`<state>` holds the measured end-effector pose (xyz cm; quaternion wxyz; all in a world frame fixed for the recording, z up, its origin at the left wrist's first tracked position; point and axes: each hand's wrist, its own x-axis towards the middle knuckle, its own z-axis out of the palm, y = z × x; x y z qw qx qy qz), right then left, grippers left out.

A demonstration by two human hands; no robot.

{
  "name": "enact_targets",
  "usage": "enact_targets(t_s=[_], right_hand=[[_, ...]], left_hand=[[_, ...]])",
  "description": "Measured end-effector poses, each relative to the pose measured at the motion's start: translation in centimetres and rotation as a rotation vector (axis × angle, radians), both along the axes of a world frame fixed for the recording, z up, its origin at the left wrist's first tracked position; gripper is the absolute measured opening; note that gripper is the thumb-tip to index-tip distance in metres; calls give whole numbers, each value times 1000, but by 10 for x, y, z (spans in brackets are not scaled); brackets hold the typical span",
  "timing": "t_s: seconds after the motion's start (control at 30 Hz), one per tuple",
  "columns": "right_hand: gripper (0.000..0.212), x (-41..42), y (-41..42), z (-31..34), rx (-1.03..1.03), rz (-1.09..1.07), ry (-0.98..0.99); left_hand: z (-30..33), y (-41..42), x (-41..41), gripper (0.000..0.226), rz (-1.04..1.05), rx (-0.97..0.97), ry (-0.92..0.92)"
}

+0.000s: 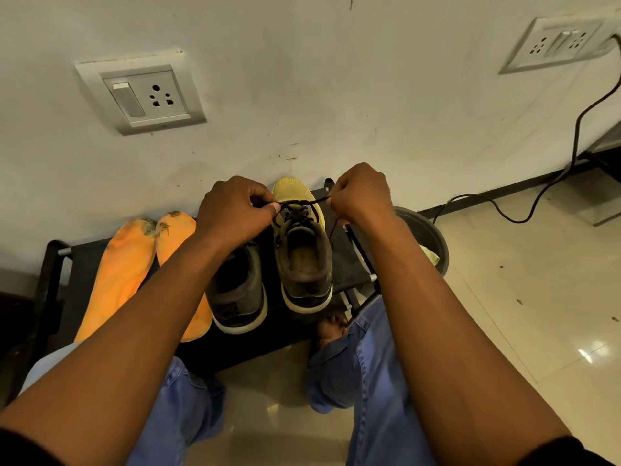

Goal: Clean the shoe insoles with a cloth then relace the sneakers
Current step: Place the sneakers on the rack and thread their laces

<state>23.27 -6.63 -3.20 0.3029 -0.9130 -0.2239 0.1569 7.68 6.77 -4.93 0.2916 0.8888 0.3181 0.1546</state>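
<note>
Two yellow sneakers with dark collars stand side by side on a low black stool, toes toward the wall. The right sneaker has a black lace threaded through its eyelets. My left hand pinches one end of that lace and my right hand pinches the other, with the lace stretched taut between them above the tongue. The left sneaker is partly hidden under my left forearm. Two orange insoles lie on the stool to the left of the shoes, with dark stains at their toe ends.
A dark round bin holding something pale green sits right of the stool. A black cable runs down the wall and across the tiled floor. Wall sockets are above. My knees in blue trousers are below the stool.
</note>
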Motion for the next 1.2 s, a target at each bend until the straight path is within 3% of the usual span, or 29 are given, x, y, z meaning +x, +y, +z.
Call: enact_targets(t_s=[0.2, 0.37, 0.5, 0.7, 0.97, 1.1, 1.2], right_hand=[[11, 16, -22, 8, -123, -119, -72], [14, 9, -28, 8, -279, -51, -53], [19, -1, -15, 10, -217, 113, 8], [18, -14, -4, 11, -187, 284, 86], [9, -10, -5, 10, -139, 204, 89], [28, -8, -5, 11, -151, 149, 106], [25, -4, -3, 6, -220, 90, 53]], left_hand=[[4, 2, -10, 5, 16, 19, 148], [6, -2, -14, 11, 6, 124, 306], [6, -6, -14, 31, -91, 78, 198], [2, -17, -2, 32, -140, 105, 158], [1, -13, 2, 17, -86, 100, 82], [7, -12, -1, 10, -57, 119, 63], [7, -13, -3, 10, 13, 192, 148]])
